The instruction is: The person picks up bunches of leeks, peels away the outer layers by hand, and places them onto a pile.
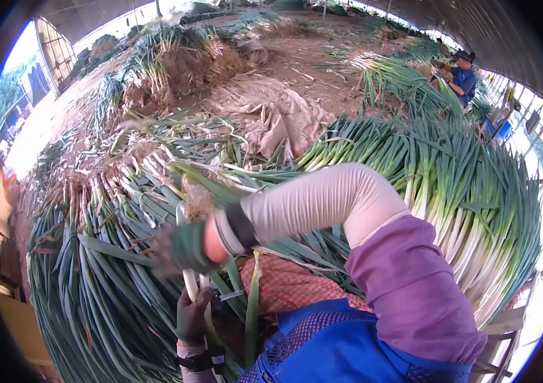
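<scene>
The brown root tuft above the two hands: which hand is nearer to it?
Right. The right hand is just below the tuft in the picture; the left hand is farther down, gripping a pale stalk.

Blur smears the right hand (185, 249) so much that its grip cannot be told.

No lettering, label or number is readable here.

The long leaves (112, 293) look smooth and matt, the white stalks (190, 285) smooth with a faint gloss, the roots (198, 203) fibrous and rough. A dull cloth sheet (271, 112) lies crumpled on gritty soil. The left glove (190, 320) is matt fabric, the blue vest (348, 348) smooth cloth with mesh.
</scene>
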The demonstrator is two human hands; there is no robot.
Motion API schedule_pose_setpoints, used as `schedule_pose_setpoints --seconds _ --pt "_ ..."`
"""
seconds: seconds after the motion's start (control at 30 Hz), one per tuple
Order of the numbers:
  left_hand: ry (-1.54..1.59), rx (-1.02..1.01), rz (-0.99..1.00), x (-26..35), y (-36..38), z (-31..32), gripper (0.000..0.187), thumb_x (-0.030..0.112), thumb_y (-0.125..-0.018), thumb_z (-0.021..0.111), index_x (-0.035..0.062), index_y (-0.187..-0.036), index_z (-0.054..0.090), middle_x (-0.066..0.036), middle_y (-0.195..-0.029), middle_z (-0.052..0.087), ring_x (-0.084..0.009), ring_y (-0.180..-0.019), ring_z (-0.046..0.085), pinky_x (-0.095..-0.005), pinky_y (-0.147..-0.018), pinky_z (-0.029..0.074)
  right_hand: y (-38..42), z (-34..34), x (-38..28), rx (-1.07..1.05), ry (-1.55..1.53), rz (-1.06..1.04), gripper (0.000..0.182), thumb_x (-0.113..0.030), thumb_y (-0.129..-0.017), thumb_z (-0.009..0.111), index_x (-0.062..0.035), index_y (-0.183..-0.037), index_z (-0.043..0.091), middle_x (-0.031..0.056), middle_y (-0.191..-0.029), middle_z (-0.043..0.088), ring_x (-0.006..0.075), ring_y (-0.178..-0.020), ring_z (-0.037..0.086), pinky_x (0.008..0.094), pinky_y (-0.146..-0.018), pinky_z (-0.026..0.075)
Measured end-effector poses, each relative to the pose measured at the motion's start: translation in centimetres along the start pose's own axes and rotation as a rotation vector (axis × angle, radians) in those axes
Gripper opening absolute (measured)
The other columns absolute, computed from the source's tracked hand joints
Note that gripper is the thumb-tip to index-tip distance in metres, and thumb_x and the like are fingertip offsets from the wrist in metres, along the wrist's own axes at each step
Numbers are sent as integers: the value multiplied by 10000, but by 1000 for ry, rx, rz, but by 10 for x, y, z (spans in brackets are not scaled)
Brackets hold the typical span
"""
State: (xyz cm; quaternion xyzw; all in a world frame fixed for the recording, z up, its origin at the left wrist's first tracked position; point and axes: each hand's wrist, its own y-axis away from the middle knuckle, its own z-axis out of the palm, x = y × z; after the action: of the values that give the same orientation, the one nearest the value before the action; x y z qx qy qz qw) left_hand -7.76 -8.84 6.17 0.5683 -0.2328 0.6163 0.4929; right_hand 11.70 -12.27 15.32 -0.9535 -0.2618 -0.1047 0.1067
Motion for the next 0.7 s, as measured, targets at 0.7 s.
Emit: schedule_pose_setpoints --seconds 0.7 --pt "73 -1161 864 160 130 147 409 128 -904 599 -66 -1254 510 -206 -1159 571 -265 -1092 578 -388 -948 449 493 -264 -72 155 443 1523 512 -71 -778 627 -184 -1272 551 111 -1151 639 311 -1033 614 389 -882 483"
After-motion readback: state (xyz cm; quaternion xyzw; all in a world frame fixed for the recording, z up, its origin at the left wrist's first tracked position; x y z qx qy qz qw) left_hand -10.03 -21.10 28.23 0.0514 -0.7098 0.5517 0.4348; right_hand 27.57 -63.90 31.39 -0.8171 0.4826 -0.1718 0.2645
